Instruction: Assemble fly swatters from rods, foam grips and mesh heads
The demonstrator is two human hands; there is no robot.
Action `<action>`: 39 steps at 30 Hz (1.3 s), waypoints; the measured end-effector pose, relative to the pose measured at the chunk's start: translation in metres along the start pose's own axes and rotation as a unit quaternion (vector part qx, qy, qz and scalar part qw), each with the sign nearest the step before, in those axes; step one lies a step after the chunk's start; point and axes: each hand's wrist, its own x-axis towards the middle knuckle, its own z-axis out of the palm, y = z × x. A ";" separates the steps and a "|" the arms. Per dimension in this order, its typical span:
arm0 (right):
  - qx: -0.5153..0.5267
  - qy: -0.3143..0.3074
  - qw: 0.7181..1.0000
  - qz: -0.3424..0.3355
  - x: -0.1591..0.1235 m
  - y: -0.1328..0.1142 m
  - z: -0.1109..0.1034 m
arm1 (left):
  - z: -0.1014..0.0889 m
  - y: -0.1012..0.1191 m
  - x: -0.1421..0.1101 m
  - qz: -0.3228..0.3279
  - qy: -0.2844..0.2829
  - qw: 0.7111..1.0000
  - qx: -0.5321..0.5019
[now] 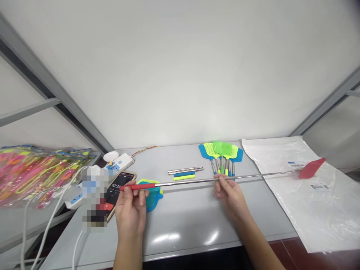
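A red fly swatter [146, 185] with a long, drawn-out metal rod stretches across the view above the table. My left hand [131, 202] is closed round its red handle. Fingers of my right hand [226, 189] pinch the rod near its middle, and the red paddle [312, 168] points off to the right. Under my left hand lie a blue swatter head [152, 198] and a yellow-green one, partly hidden. Beyond the rod rest loose metal rods [185, 170], a blue handle [184, 174] and a yellow handle [184, 177]. Behind my right hand several assembled swatters [222, 150] are fanned out.
A white plastic bag [298, 195] covers the table's right end, overhanging its front edge. At the left are a phone [120, 187] showing a timer, a white power strip [122, 163] with cables, and packaged colourful items [42, 172] on a side shelf. A pale wall stands behind.
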 end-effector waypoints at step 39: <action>0.028 0.037 0.998 -0.044 -0.019 0.003 0.044 | 0.019 -0.012 -0.035 -0.058 -0.057 0.993 0.085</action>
